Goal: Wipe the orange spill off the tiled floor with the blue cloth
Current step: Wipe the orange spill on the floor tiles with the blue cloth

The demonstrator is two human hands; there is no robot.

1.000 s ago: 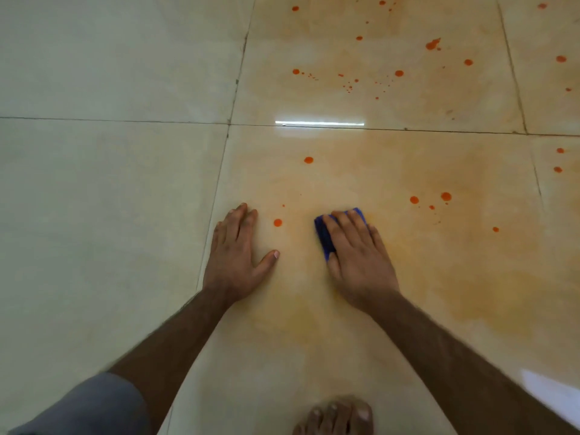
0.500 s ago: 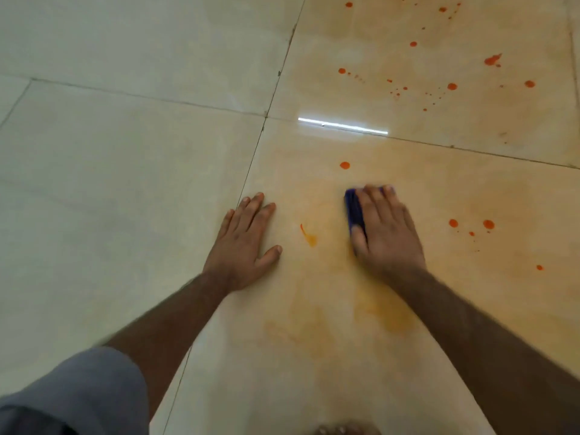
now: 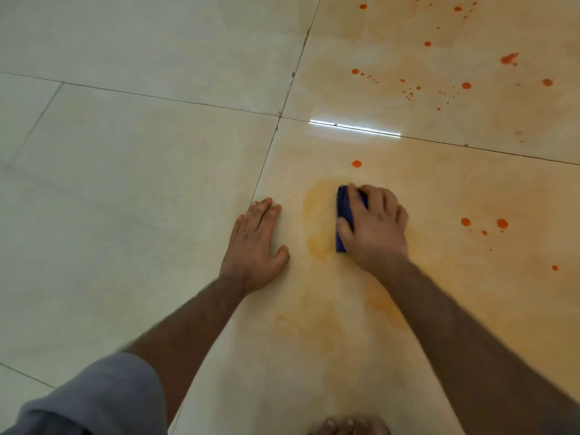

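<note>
Curled over the blue cloth, the right hand has its grip closed on the folded wad, fingers bent across the top and the thumb tucked against its near left edge, pressing it down onto the tiled floor. Only a narrow dark-blue strip of cloth shows along the left side of the hand; the rest is hidden beneath the palm. Just to the left of that strip lies a pale orange smear, a curved wash of colour on the tile, touching or nearly touching the cloth's edge. A single round orange drop sits beyond the fingers, a little farther up the same tile. To the right of the hand, well apart from it, more orange drops dot the floor, and a wider scatter of splashes marks the tile past the grout line. Fainter orange staining spreads under and around the right forearm. The left hand rests flat on the floor beside the smear, fingers straight and together, thumb spread, holding nothing. A grey sleeve covers the left upper arm at the lower left, and bare toes show at the bottom edge.
</note>
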